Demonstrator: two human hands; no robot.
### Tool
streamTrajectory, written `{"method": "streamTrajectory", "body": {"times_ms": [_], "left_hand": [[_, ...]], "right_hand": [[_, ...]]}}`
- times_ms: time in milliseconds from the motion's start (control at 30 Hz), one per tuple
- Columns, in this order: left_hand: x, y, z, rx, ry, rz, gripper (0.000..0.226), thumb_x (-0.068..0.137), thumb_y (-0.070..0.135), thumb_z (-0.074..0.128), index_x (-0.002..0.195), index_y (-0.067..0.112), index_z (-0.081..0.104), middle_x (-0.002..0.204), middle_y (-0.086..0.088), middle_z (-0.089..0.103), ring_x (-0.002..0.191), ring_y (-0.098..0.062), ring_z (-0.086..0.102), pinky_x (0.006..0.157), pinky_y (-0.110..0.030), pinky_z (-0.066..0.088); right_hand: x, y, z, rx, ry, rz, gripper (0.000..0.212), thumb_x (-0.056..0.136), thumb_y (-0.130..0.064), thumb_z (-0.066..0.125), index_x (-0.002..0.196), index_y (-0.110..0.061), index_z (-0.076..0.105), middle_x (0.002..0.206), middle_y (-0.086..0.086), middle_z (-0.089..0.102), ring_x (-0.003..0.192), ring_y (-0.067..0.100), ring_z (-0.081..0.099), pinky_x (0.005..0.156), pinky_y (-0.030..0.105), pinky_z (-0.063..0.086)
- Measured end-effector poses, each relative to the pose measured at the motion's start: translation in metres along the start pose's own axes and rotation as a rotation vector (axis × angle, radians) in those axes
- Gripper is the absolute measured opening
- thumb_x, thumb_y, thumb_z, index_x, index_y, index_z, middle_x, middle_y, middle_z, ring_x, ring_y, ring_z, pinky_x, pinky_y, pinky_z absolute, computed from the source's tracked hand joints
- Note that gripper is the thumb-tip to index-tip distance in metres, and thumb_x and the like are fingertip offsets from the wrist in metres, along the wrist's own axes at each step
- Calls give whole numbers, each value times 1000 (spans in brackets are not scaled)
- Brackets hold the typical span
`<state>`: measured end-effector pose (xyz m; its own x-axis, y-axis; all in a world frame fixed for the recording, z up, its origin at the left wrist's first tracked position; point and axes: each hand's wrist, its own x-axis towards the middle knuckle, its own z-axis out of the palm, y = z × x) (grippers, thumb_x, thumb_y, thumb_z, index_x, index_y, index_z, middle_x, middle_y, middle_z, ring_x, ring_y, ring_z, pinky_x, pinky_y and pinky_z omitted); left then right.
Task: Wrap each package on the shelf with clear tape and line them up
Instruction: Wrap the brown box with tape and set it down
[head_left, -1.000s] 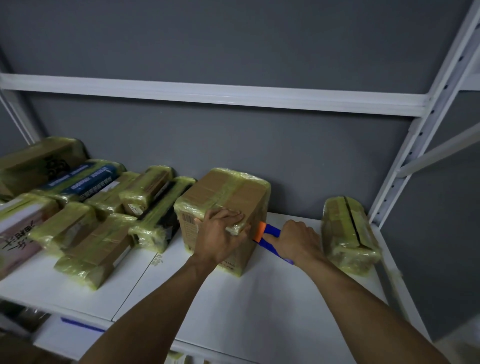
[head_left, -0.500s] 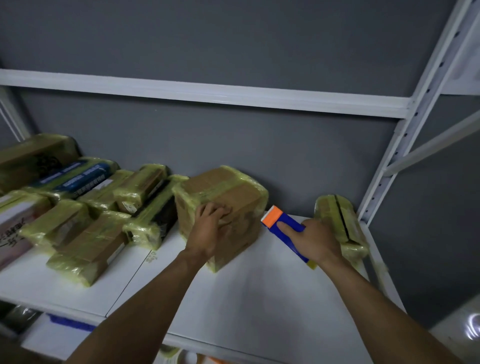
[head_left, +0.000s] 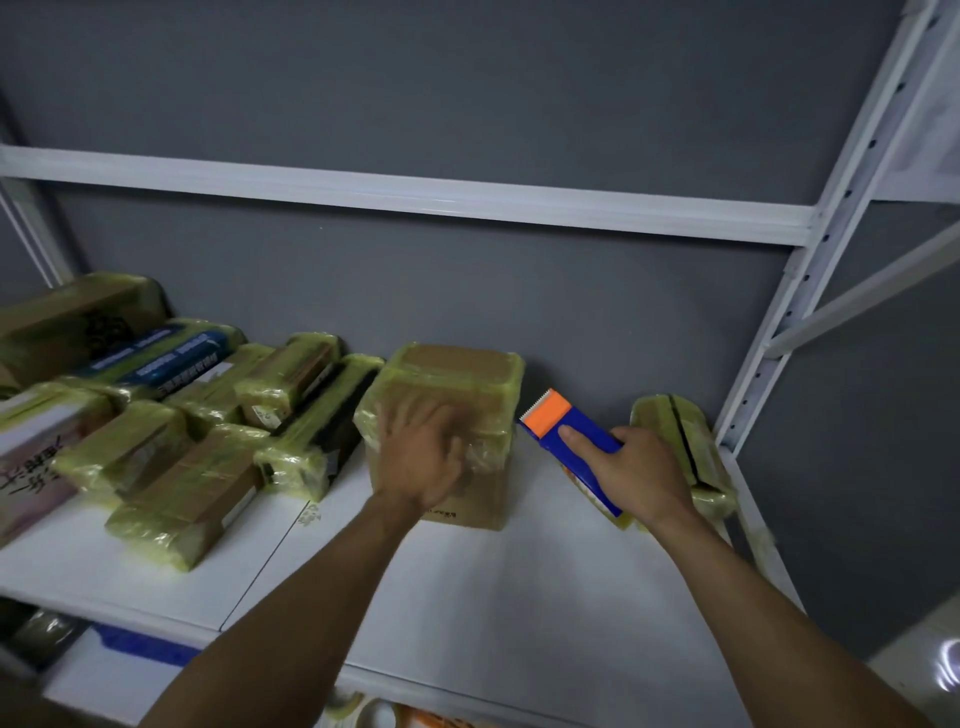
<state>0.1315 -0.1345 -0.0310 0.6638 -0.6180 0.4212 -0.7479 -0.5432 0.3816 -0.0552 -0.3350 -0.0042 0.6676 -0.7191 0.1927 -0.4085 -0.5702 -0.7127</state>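
The right hand (head_left: 641, 480) is wrapped around the blue tape dispenser (head_left: 582, 447), its index finger laid straight along the top face and the other fingers curled under the body. The dispenser's orange cutter head (head_left: 545, 414) sticks out of the fist toward 10 o'clock, its toothed edge just beside the cardboard box (head_left: 457, 371) but apart from it. That box, banded in yellowish clear tape, stands at 9 o'clock from the dispenser, at the back of the white shelf (head_left: 519, 597) near the grey wall (head_left: 467, 286). The left hand (head_left: 421, 462) lies flat against the box's near upper face with fingers spread and pointing to 12 o'clock, pressing on it rather than closing around it; the hand is blurred, so the fingertips are hard to read. At 3 o'clock from the right hand, partly hidden behind it, a small taped package (head_left: 675, 431) stands on edge near the shelf's white upright post (head_left: 831, 223). At 9 o'clock from the box, touching its left side, a cluster of taped packages (head_left: 176, 493) lies in rough rows reaching to the picture's left edge.
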Motion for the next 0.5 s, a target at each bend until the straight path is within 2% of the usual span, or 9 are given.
{"method": "streamTrajectory", "body": {"times_ms": [33,67,133,167,267,333,400,433,500], "left_hand": [[1,13,6,-55,-29,3,48,86,48,42,125,30,64,128,7,65,131,-27,51,119,-65,9],[2,25,12,-74,-49,-24,49,87,58,42,124,33,64,127,10,65,128,-21,53,120,-62,10],[4,41,23,-36,-52,-75,54,85,73,53,123,36,64,132,17,59,131,-14,47,120,-63,0],[6,45,27,-15,-45,-96,55,84,73,57,123,35,64,133,18,57,133,-14,44,119,-64,-4],[9,48,31,-13,5,-121,33,88,55,63,114,34,68,124,17,60,131,-18,46,117,-69,-1],[8,46,31,-42,20,-95,31,87,53,64,110,33,70,120,16,64,126,-18,51,117,-69,9],[3,37,30,-213,21,-23,39,83,50,67,111,24,74,120,10,69,123,-20,58,113,-59,34],[-1,30,29,-335,21,12,39,81,41,73,112,18,75,121,7,70,125,-21,59,110,-50,42],[-9,13,25,-505,-13,43,39,78,16,78,116,10,74,126,6,68,135,-16,51,112,-39,43]], "right_hand": [[0,0,0,2,-7,6,72,77,-82,64,70,-10,63,61,4,66,57,19,68,56,35,52],[1,0,0,4,-13,11,71,78,-80,65,71,-9,64,61,4,67,58,19,69,57,36,53],[1,0,-2,8,-15,17,70,78,-80,65,72,-9,64,62,4,68,59,19,69,58,35,53],[2,0,-3,10,-14,16,70,78,-79,66,72,-10,65,62,3,68,59,19,69,58,35,53],[1,0,-5,33,-8,7,68,78,-77,68,72,-10,65,62,3,68,58,16,69,57,33,53],[0,-1,-4,35,-11,-6,69,78,-76,69,69,-9,63,60,4,67,54,15,67,54,30,48],[-3,-1,-4,40,-32,-35,63,78,-75,71,65,-13,63,59,1,66,52,12,65,51,25,45],[-4,-2,-6,61,-59,-57,59,79,-73,71,65,-16,64,59,-1,67,52,10,65,51,22,45],[-8,-4,-8,129,-156,-119,43,81,-70,71,71,-29,70,63,-6,70,56,8,68,50,16,46]]}}
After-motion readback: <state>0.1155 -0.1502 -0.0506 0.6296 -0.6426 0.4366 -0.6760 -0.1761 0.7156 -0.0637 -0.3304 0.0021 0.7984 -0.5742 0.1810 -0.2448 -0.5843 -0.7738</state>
